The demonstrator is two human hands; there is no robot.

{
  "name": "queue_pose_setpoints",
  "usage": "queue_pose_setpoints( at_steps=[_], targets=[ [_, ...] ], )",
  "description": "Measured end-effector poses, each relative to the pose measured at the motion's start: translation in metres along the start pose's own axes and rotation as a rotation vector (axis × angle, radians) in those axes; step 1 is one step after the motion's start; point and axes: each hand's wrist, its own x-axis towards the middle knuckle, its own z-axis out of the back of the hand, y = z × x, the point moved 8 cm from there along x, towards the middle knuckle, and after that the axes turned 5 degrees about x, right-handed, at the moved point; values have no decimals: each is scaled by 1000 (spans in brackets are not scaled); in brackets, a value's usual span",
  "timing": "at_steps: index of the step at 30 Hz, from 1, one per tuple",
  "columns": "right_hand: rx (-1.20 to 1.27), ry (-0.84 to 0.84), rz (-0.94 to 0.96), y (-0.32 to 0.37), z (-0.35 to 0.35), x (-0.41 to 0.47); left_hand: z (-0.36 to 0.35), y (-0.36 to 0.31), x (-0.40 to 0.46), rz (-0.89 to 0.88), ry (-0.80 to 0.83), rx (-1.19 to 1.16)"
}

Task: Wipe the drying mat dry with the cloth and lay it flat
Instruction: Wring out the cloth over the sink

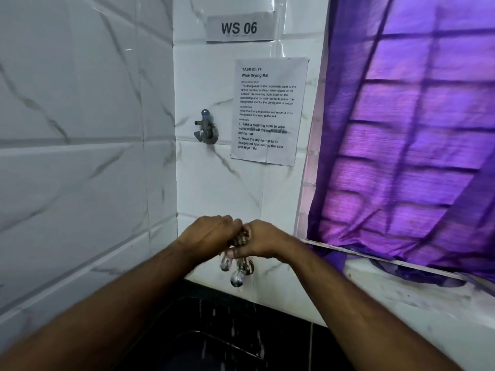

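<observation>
Neither the drying mat nor a cloth can be made out. My left hand (211,234) and my right hand (265,241) meet against the tiled wall, just above a chrome tap (237,277). The fingers of both hands curl around a small shiny, blurred part (242,239) at the top of the tap, which looks like its handle. Blurred streaks of water fall below the hands into the dark sink (203,344).
A second small valve (206,127) sits higher on the white marble-look tiles, beside a printed task sheet (269,111) and a "WS 06" label (239,28). A purple curtain (407,135) hangs at the right over a white ledge (417,298).
</observation>
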Motion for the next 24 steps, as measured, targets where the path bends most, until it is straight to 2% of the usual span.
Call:
queue_pose_setpoints(
  at_steps=[1,3,5,8,11,13,14,16,18,21,24],
  targets=[
    [-147,-105,47,2,4,0,-4,13,1,105,68,-74],
    [-423,-306,155,11,5,-11,-4,36,0,255,98,-249],
    [-617,-459,358,29,-3,-29,-1,47,-2,326,95,-544],
    [-707,-583,502,30,-6,-36,10,19,2,225,216,-962],
    [-776,-667,501,31,15,-31,9,-4,0,220,370,-1079],
    [-863,-606,474,36,24,-26,2,-7,1,265,417,-1017],
    [-885,-561,458,38,26,-23,0,-3,3,309,386,-963],
    [-899,-488,399,42,27,-17,-1,9,7,422,252,-783],
    [-866,-472,302,45,28,-11,7,16,11,461,93,-523],
    [-738,-504,152,43,32,-3,21,16,13,389,-63,-168],
    [-498,-479,57,26,27,4,21,7,10,182,-110,149]
  ],
)
